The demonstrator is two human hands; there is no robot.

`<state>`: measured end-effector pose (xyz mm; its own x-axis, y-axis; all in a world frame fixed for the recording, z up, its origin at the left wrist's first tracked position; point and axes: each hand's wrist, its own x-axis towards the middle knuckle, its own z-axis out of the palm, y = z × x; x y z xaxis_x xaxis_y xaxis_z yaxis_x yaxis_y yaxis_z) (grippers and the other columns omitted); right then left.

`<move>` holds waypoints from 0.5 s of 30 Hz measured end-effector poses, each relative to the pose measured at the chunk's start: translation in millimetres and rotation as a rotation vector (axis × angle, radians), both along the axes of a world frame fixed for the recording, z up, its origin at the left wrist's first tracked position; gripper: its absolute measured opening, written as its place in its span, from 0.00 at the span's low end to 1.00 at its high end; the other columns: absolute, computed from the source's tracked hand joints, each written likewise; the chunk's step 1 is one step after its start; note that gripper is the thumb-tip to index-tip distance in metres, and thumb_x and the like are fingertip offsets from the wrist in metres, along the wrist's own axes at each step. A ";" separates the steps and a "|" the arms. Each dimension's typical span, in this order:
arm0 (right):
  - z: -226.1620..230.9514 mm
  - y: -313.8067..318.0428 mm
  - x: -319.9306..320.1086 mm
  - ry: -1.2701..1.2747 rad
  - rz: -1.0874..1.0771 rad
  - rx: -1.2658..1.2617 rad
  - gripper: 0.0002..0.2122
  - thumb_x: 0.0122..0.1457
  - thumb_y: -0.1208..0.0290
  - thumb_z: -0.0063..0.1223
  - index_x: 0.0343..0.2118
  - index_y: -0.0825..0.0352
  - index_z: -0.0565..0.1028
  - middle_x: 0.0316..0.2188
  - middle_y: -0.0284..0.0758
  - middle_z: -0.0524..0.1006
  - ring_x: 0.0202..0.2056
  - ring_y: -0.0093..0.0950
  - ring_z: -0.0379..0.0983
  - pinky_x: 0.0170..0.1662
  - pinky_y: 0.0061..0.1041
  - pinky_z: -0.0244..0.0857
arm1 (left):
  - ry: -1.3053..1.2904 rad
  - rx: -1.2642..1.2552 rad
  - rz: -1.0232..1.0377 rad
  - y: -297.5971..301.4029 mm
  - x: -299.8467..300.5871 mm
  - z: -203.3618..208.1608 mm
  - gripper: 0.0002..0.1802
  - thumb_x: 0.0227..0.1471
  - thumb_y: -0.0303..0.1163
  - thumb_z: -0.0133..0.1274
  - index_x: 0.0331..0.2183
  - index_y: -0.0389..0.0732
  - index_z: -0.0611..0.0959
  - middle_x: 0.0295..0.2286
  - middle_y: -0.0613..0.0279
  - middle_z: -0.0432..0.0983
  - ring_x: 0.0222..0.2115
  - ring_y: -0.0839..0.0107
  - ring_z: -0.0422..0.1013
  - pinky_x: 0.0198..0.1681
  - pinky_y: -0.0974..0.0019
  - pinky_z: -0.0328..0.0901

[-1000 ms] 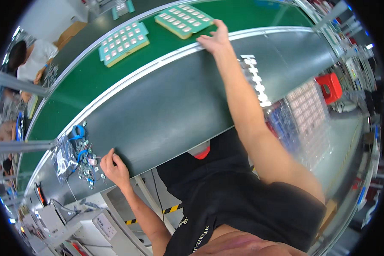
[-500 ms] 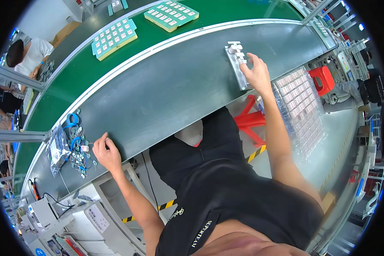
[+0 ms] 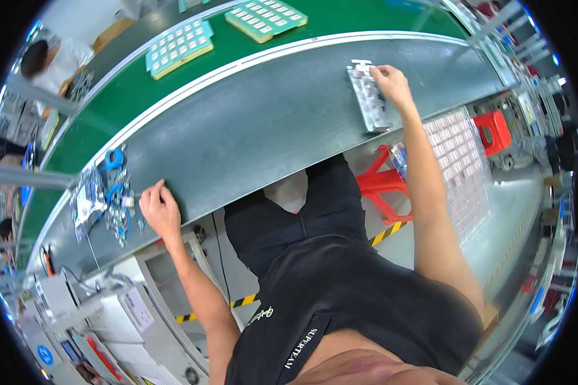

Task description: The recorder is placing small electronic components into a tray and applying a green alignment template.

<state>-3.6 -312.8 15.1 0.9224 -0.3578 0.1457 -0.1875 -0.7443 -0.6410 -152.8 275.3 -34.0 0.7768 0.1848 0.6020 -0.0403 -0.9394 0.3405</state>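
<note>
A narrow silver metal fixture (image 3: 370,102) lies on the dark bench near its front edge, at the right. My right hand (image 3: 393,85) is at its far end, fingertips brought together on the pale upper part of the fixture. What exactly they pinch is partly hidden by the fingers. At the left, my left hand (image 3: 160,208) rests by the bench's front edge, loosely curled with the fingers apart and nothing visible in it. Just beside it lies a tangle of small parts with wires (image 3: 119,204) and a clear plastic bag (image 3: 88,202).
Two green trays of small pale pieces (image 3: 180,48) (image 3: 266,19) lie on the green strip beyond the bench. A clear blister tray (image 3: 456,163) and red stools (image 3: 384,183) (image 3: 492,133) are at the right. A blue tape roll (image 3: 113,159) lies left. Another person (image 3: 61,67) sits far left.
My right hand has moved to the fixture's far end, and its spread fingers have closed there. The fixture's upper parts now lie flatter along it. The left hand stays put; the view has shifted slightly.
</note>
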 end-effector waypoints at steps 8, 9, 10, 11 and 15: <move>-33.8 -72.7 22.3 0.079 0.122 0.527 0.14 0.63 0.59 0.58 0.43 0.65 0.81 0.29 0.23 0.76 0.28 0.13 0.67 0.30 0.15 0.61 | -0.095 -0.082 -0.044 -9.8 15.1 -1.6 0.06 0.48 0.25 0.56 0.30 0.43 0.86 0.29 0.61 0.76 0.34 0.58 0.72 0.38 0.56 0.65; -34.4 -70.1 22.7 0.056 0.115 0.509 0.14 0.64 0.61 0.57 0.44 0.67 0.79 0.32 0.27 0.77 0.32 0.16 0.71 0.33 0.17 0.66 | -0.097 -0.076 -0.014 -10.1 11.7 -0.4 0.06 0.48 0.26 0.56 0.31 0.43 0.86 0.29 0.61 0.76 0.34 0.58 0.71 0.38 0.56 0.65; -35.0 -63.2 24.2 0.018 0.087 0.543 0.14 0.65 0.62 0.56 0.45 0.67 0.78 0.34 0.29 0.78 0.34 0.18 0.73 0.35 0.19 0.69 | -0.082 -0.060 0.012 -9.3 7.5 1.5 0.06 0.48 0.26 0.56 0.31 0.43 0.86 0.29 0.62 0.76 0.34 0.58 0.71 0.38 0.57 0.65; -33.9 -63.1 23.5 -0.029 0.039 0.571 0.14 0.65 0.62 0.55 0.46 0.68 0.78 0.36 0.31 0.78 0.36 0.20 0.75 0.38 0.20 0.71 | -0.072 -0.051 0.017 -9.6 7.5 2.1 0.06 0.48 0.26 0.56 0.31 0.44 0.86 0.29 0.62 0.76 0.35 0.59 0.71 0.39 0.57 0.64; -24.8 -72.1 24.9 -0.238 0.152 0.886 0.16 0.67 0.67 0.50 0.49 0.75 0.69 0.43 0.48 0.76 0.46 0.38 0.77 0.53 0.36 0.74 | -0.071 -0.037 -0.025 -6.4 12.1 -2.9 0.06 0.48 0.27 0.57 0.31 0.44 0.87 0.29 0.61 0.76 0.35 0.58 0.71 0.39 0.56 0.64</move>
<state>21.4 -384.9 -9.7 0.9494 -0.3065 0.0682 0.0812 0.0298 -0.9963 -140.7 268.9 -36.9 0.7373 0.1888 0.6486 -0.0890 -0.9246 0.3703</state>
